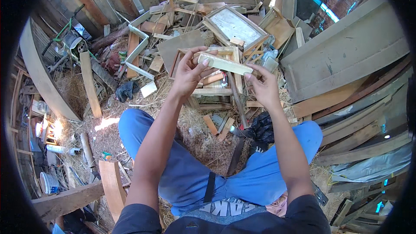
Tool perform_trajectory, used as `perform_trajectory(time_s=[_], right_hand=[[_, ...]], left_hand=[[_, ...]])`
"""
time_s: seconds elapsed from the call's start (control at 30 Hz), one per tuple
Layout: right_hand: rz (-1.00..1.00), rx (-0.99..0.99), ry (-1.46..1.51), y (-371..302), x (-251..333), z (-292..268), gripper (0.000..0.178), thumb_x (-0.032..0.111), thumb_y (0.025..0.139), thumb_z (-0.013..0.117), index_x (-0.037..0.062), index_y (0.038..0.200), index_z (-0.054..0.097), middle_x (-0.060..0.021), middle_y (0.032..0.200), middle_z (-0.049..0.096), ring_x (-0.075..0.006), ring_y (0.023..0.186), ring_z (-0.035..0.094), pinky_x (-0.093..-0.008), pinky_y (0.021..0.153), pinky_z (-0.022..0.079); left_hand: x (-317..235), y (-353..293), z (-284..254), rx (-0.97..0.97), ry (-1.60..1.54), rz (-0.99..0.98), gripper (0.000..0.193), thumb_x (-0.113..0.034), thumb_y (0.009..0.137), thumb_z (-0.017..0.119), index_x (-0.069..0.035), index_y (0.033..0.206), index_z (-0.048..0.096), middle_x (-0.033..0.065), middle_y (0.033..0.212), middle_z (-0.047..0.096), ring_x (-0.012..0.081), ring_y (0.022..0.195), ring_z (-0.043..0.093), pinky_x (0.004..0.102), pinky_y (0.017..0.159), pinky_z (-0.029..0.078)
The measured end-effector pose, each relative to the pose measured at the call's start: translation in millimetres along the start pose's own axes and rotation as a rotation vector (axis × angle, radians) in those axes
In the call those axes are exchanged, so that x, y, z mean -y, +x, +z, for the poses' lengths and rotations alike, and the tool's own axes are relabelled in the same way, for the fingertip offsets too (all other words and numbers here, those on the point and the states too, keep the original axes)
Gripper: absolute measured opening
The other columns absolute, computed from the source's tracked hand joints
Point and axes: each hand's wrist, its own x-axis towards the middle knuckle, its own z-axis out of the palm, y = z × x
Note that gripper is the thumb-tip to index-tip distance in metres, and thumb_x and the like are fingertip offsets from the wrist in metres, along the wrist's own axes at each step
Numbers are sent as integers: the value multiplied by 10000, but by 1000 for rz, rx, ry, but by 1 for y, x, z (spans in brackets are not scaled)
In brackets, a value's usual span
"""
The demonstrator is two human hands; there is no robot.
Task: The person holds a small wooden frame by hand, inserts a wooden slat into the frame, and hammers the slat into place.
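A short, pale wooden block (227,66) is held up in front of me, slanting down to the right. My left hand (193,73) pinches its left end between thumb and fingers. At the other end, my right hand (261,86) grips the block with thumb and fingertips. Beneath it stands a low wooden frame (212,91) with cross pieces. A dark, narrow bar (237,99) leans against this frame, and a small red-and-dark object (224,79) lies on it, partly covered from view.
Behind the frame is a heap of scrap wood, with a framed panel (236,26) on top. Large boards (346,47) lean on the right. A curved plank (45,76) stands at the left. A black plastic bag (261,128) lies by my right knee, near small wood offcuts (211,125).
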Motion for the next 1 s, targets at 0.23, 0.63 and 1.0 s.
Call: perform_trajectory(time_s=[0.23,0.63,1.0], right_hand=[[-120,-56,14,7,-18,-11,331,62,868,754,25,1194,712,-117,1093,681,-216,1005,658,-324,929,509],[-83,-8,62,2,-3,-12,349,45,851,765,27,1197,722,-119,1092,687,-198,1047,652,-310,928,516],[-154,-35,28,0,3,-11,319,16,860,758,16,1178,728,-104,1089,657,-168,972,661,-288,821,566]], left_hand=[[2,4,-4,0,94,63,324,-24,971,636,51,1284,593,155,1322,639,232,1193,644,367,1030,562],[3,2,-8,-91,31,1,352,-11,966,645,96,1297,589,181,1236,663,255,1116,677,381,990,596],[5,4,-10,-96,55,26,347,-33,974,646,76,1301,604,151,1215,672,234,1085,680,390,981,597]])
